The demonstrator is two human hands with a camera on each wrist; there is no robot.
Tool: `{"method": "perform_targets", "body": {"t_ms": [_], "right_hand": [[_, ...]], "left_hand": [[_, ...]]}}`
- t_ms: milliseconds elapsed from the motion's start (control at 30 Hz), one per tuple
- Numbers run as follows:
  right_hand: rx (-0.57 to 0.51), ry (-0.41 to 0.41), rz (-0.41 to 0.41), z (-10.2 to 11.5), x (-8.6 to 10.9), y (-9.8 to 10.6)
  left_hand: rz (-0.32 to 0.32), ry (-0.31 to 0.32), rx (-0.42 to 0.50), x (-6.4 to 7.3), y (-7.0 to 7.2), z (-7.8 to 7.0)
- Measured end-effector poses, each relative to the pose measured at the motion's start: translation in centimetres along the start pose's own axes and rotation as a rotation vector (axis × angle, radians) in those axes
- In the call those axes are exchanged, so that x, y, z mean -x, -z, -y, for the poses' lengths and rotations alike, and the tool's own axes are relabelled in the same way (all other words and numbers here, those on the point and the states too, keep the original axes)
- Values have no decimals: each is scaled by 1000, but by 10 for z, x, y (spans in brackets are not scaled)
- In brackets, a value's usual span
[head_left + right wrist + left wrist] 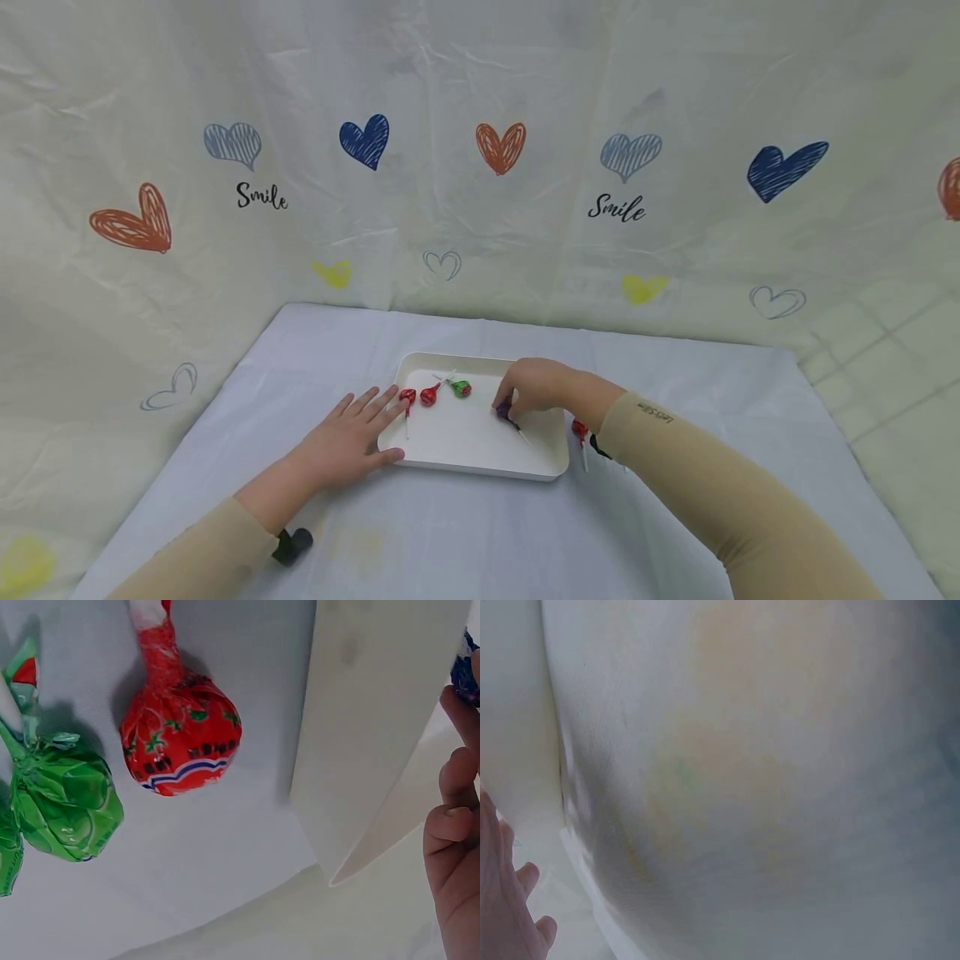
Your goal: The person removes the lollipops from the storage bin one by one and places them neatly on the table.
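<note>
A pale cloth covers the bench [465, 533], and a sheet printed with hearts and the word "Smile" hangs behind it as a plain backdrop. Near the middle of the bench sits a white tray [480, 462], shallow and round-cornered, its low rim enough to stop small things rolling off. The left hand [348, 442] lies flat beside the tray's left edge, fingers straight and spread with the tips against the rim, a released grip that looks meant to steady the tray rather than lift it. The right hand [528, 387] arches over the tray's right half, its grip pinched on a purple lollipop [504, 410] whose wrapped head is at the tray floor, stick trailing toward the near rim. Three more lie in a loose row at the tray's far left: two red lollipops [418, 396] and a green lollipop [460, 387]. Outside the tray, on the cloth just beside its right corner, rest another red lollipop [180, 735] and a second green one [64, 799], close together, within easy reach of the right hand
</note>
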State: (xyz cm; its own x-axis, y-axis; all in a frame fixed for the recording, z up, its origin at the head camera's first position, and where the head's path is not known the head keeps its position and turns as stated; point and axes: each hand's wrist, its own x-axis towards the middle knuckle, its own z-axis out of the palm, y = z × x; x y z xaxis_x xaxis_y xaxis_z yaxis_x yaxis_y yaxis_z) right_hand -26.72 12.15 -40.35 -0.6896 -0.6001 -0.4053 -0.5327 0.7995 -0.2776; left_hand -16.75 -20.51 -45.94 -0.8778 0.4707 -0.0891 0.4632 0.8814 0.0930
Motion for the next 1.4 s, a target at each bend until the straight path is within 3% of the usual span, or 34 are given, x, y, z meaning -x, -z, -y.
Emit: {"method": "perform_targets", "body": {"t_ms": [300,700,1000,1400], "right_hand": [[-25,68,-52,-6,9,13],[-99,47,-159,-28,33,23],[-168,-48,-232,-54,66,23],[-232,-170,-274,-105,127,2]], "left_hand": [[-6,-5,10,1,-1,0],[-28,-16,18,0,-4,2],[-34,-24,20,1,-4,2],[-22,-19,17,2,1,0]]}}
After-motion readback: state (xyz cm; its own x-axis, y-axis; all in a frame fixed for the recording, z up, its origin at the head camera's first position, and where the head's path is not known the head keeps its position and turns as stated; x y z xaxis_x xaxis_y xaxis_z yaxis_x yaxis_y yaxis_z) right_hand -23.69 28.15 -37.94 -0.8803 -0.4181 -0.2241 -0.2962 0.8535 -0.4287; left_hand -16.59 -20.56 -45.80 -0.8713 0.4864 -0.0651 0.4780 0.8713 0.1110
